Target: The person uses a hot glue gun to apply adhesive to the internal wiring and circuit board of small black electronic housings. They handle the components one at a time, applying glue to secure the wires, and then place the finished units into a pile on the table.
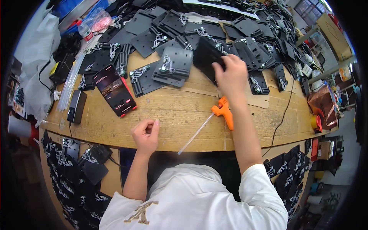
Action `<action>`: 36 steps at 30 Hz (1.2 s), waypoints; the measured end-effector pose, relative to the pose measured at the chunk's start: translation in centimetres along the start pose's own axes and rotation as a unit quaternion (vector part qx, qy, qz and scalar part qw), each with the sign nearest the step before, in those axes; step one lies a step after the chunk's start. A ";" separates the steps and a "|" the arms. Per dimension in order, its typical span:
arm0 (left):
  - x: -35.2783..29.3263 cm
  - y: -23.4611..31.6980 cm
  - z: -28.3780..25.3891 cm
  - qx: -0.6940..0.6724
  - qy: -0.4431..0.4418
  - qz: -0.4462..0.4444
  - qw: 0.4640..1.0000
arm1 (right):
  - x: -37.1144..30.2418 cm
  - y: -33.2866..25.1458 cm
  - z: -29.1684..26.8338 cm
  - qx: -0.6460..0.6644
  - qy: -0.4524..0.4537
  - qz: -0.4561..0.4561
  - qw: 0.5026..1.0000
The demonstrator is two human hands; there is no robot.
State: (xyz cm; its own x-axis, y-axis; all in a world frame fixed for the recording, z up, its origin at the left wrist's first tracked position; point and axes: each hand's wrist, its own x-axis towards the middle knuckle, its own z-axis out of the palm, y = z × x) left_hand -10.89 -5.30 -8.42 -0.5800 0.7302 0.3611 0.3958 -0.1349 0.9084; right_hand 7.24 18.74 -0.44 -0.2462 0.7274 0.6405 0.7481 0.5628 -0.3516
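Reaching out over the table, my right hand (232, 74) grips the edge of a black plastic panel (206, 57), which is tilted and blurred. My left hand (145, 135) is loosely curled above the table's near edge, with nothing visible in it. An orange hot glue gun (223, 112) lies beside my right forearm, a long clear glue stick (196, 133) extending from it toward me. Left of the raised panel, a black casing with coiled white wires (174, 65) rests on another wired black panel (143, 79).
Heaps of wired black panels (142, 23) cover the far side. A lit phone (115, 91) on a red stand, a black power adapter (77, 106) and clear glue sticks (72, 82) are at left. A black cable (283, 122) crosses the right side of the wooden table (172, 115).
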 end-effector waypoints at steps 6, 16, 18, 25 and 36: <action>0.2 0.2 -0.1 -0.015 -0.032 -0.031 0.999 | 4.8 5.9 -3.1 0.222 -0.058 0.222 0.948; 0.5 3.9 -2.9 -0.492 -0.188 -0.222 0.821 | -9.2 -5.9 -6.7 0.185 -0.047 -0.404 0.895; -0.3 4.2 -3.0 -0.342 -0.147 -0.205 0.905 | -10.7 -3.6 -6.6 0.155 -0.018 -0.320 0.934; 0.9 8.0 -4.7 0.168 -0.093 -0.001 0.981 | -14.2 0.9 -6.7 -0.106 -0.236 0.029 0.966; 1.0 7.7 -4.1 0.315 -0.192 -0.009 0.929 | -17.1 -3.5 -7.0 0.560 -0.248 0.302 0.731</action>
State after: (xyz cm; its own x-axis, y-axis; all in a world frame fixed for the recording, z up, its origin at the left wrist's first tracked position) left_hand -11.32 -8.36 -0.19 -0.3418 0.9298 0.1365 0.7976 0.2102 0.5654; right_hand 13.14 1.63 -5.41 -0.4804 0.8724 -0.0899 -0.0924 -0.1523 -0.9840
